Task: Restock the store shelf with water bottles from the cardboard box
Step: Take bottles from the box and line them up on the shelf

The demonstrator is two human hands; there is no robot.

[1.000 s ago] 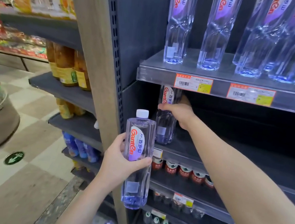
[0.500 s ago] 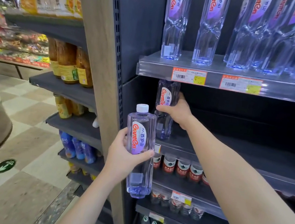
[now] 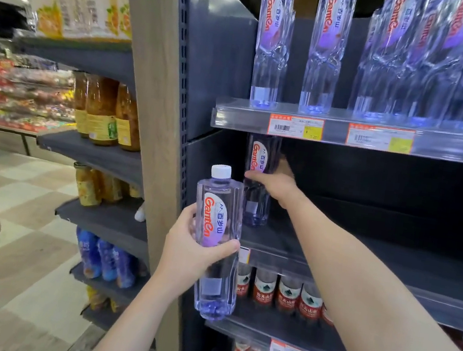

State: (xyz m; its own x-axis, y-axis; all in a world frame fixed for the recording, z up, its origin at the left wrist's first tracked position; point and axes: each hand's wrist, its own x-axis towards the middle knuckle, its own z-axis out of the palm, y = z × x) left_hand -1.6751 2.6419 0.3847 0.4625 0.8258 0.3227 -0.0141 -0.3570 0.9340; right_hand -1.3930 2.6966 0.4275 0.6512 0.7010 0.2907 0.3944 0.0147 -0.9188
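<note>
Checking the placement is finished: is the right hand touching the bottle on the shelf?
Touching. The head view shows the right hand wrapped around the shelf bottle mid-body.

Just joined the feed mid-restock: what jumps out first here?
Two bare arms fill the middle. The left hand holds a white-capped water bottle upright in front of the shelf post, while the right hand grips a second bottle standing at the far left of the dark, otherwise bare middle shelf. Above, the upper shelf carries matching bottles.
</note>
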